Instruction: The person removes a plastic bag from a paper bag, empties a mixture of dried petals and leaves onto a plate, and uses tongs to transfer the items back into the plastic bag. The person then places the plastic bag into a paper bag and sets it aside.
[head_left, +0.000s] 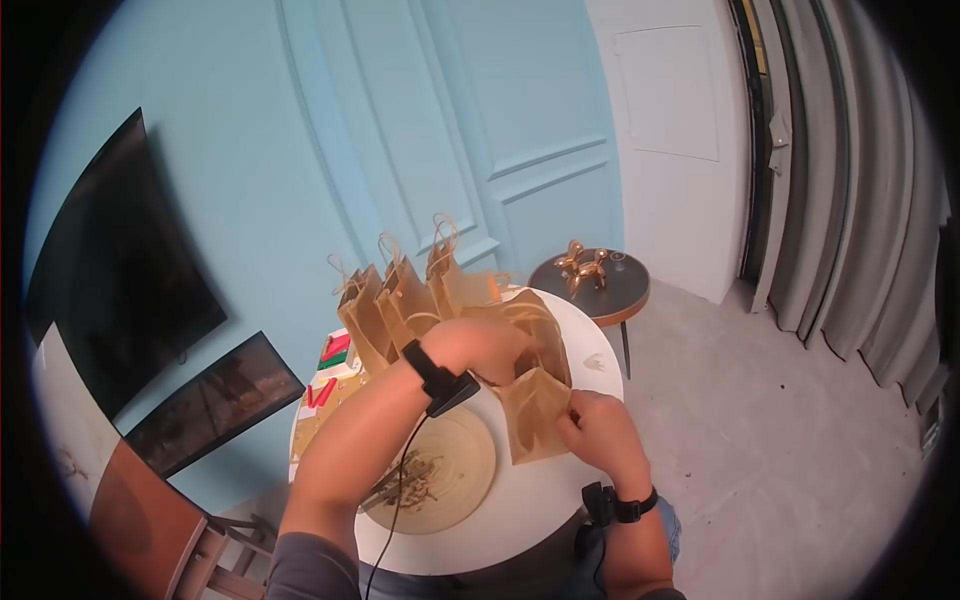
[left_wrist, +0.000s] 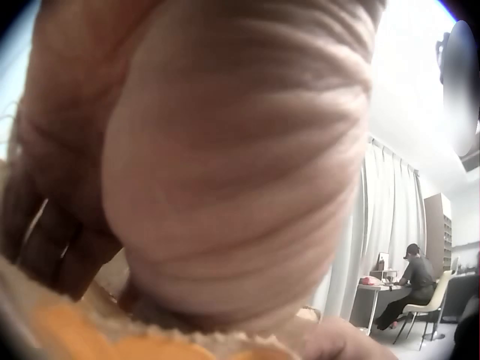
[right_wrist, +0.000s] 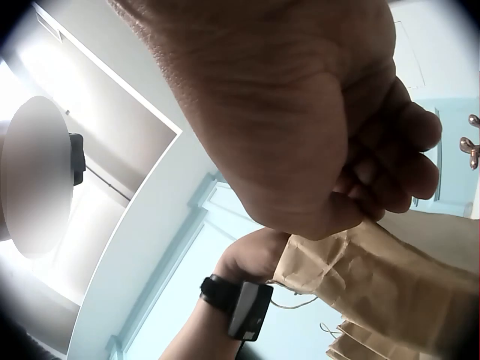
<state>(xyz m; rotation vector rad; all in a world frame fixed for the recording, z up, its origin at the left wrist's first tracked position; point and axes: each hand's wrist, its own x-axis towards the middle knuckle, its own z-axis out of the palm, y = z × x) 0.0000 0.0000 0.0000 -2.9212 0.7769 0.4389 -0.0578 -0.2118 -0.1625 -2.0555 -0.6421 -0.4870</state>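
A brown paper bag (head_left: 538, 425) stands at the right of the round white table, tilted toward the person. The left hand (head_left: 485, 350) reaches over its mouth from the left, fingertips hidden. In the left wrist view, the left hand (left_wrist: 232, 165) has fingers (left_wrist: 64, 244) pointing down behind a zigzag paper edge (left_wrist: 172, 337) with orange on it; whether they hold anything is not visible. The right hand (head_left: 603, 435) pinches the bag's right upper edge. In the right wrist view, the right hand (right_wrist: 300, 127) has thumb and fingertips on the edge of the bag (right_wrist: 375, 270).
Several handled paper bags (head_left: 365, 315) stand at the table's back left, and another (head_left: 550, 335) behind the hands. A round board (head_left: 470, 445) bears brown pieces and a tool. Red items (head_left: 320, 393) lie at left. A dark side table (head_left: 600, 308) holds shiny figurines.
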